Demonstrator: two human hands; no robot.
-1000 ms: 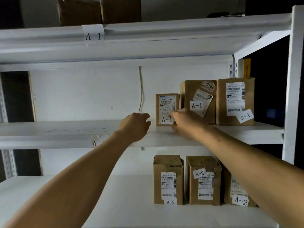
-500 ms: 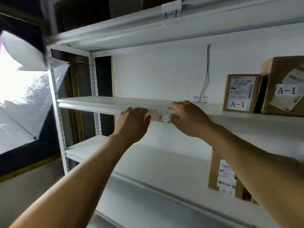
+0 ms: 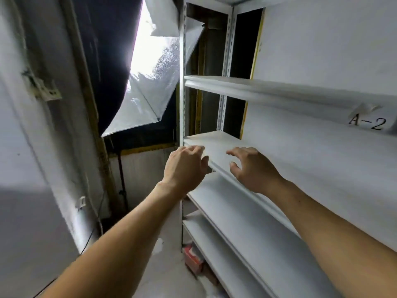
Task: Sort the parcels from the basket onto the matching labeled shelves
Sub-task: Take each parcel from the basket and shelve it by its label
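The white metal shelving unit (image 3: pixel 279 93) fills the right half of the head view, seen from its left end. A paper label reading A-2 (image 3: pixel 368 122) is stuck on the front edge of the upper visible shelf. My left hand (image 3: pixel 184 166) hovers in front of the left corner of the shelf board below (image 3: pixel 217 145), fingers loosely curled and holding nothing. My right hand (image 3: pixel 251 166) is over that same board's front edge, fingers spread and relaxed, also holding nothing. No parcels and no basket are in view.
A silver photo umbrella with a bright light (image 3: pixel 150 76) stands left of the shelving on a thin stand (image 3: pixel 122 190). A grey wall panel (image 3: pixel 32 147) closes the left side. A small red box (image 3: pixel 193 258) lies on the floor under the lowest shelf.
The view has swung left and down, away from the A-1 and A-2 parcels, which have left the frame. Both hands drew back from the parcel and dropped to the lower shelf's left end.
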